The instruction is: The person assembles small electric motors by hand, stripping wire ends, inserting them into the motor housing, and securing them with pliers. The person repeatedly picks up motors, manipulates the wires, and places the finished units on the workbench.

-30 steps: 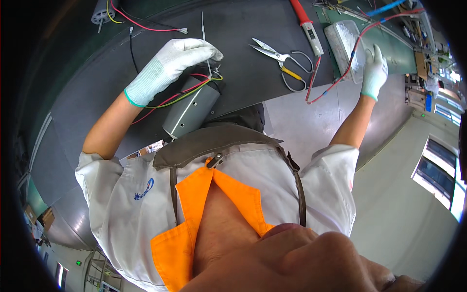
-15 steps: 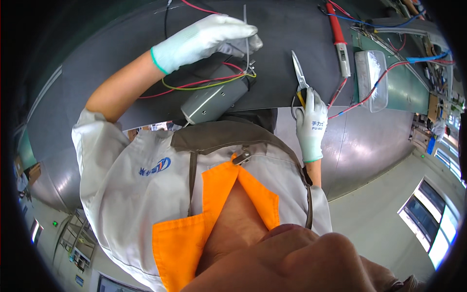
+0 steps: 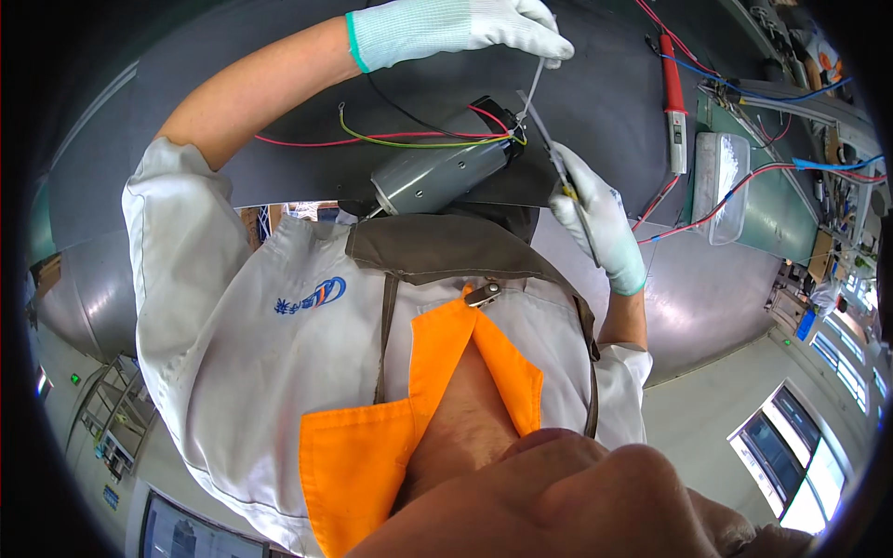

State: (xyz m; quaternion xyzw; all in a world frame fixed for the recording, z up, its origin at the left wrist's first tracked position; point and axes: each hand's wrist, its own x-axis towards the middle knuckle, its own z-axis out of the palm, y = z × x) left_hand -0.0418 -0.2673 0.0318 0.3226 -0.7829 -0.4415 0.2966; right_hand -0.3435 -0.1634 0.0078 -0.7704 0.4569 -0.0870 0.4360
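Note:
In its pinched fingers my left hand (image 3: 507,28), in a white glove, grips the upper end of a thin pale cable tie (image 3: 535,78). The tie slants down to a wire bundle at the end of a grey cylindrical motor (image 3: 435,179), which lies tilted near the bench's front edge. Red, yellow-green and black wires (image 3: 409,142) spread leftward from that end. My right hand (image 3: 603,219), also gloved, is closed around scissors (image 3: 544,128) with yellow on the handle. Their blades point up and left, beside the tie close to the wire bundle. Whether they touch it I cannot tell.
The dark bench top (image 3: 279,84) spreads left and behind. To the right lie a red and grey probe-like tool (image 3: 673,102) with a lead, and a clear plastic box (image 3: 720,186) with pale contents. Red and blue wires (image 3: 744,191) run past the box.
My right hand has lifted the scissors off the bench and brought them left to the tie. My left hand has moved up and right, the tie now slanting. The motor has shifted slightly right.

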